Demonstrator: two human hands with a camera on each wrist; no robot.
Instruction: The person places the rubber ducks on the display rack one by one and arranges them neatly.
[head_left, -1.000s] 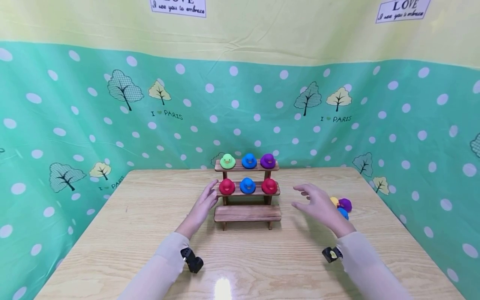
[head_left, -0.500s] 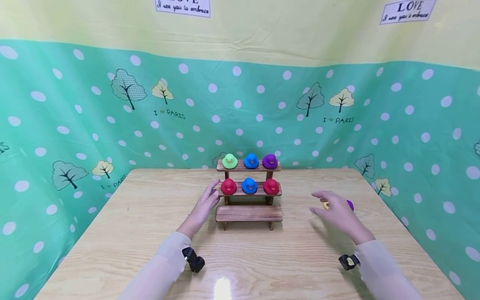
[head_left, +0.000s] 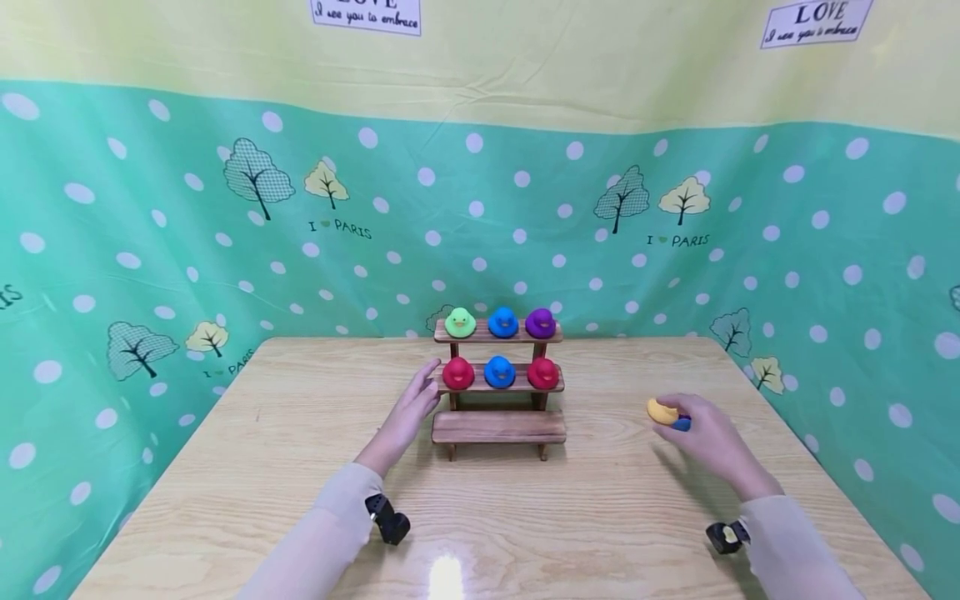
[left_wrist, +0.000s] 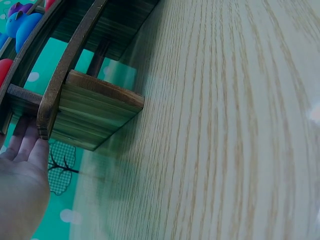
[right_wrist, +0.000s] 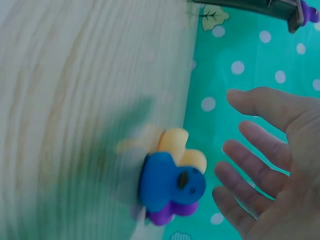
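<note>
On the right part of the table [head_left: 592, 517], to be found standing close together: yellow duck [right_wrist: 173, 142], blue duck [right_wrist: 159, 185] and purple duck [right_wrist: 160, 217]. Seen from the right wrist, with blue duck in front, yellow duck on the side toward the wooden rack [head_left: 498, 427], purple duck mostly hidden behind. No clear long axis to read in so compact bodies; blue duck upright, by its look.

From the right hand [head_left: 711, 435], just ahead of the fingertips and somewhat to the left, before the gap of thumb and fingers. Much nearer to this hand than to the other, so judged as within right-hand reach. Thumb and fingers well apart, only lightly bent, with nothing in hold. In the head view, to notice yellow duck at the same gap; cannot tell if with contact or not.

Further to the left, well apart from these three, the rack. On its top shelf, green duck [head_left: 460, 322], second blue duck [head_left: 503, 322], second purple duck [head_left: 541, 323]; on its middle shelf, red duck [head_left: 458, 373], third blue duck [head_left: 499, 372], another red duck [head_left: 543, 373].

At the rack's left side, left hand [head_left: 407, 408] with fingers stretched, gripping nothing; cannot tell whether touching the wood.
</note>
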